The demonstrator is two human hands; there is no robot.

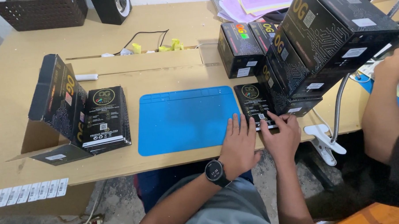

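Hands both open: left hand (239, 141) flat on blue mat (184, 119), right hand (281, 135) fingering small black box (253, 103); stacked black cartons (312, 46) crowd right, co-worker's arm (382, 105) beyond.

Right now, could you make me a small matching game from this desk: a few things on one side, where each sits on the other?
Things:
1. blue mat
2. wristwatch
3. strip of white labels
4. white clamp

Places:
a. desk's right edge
b. left wrist
c. desk's middle
d. desk's near left corner

Pairs: 1-c, 2-b, 3-d, 4-a
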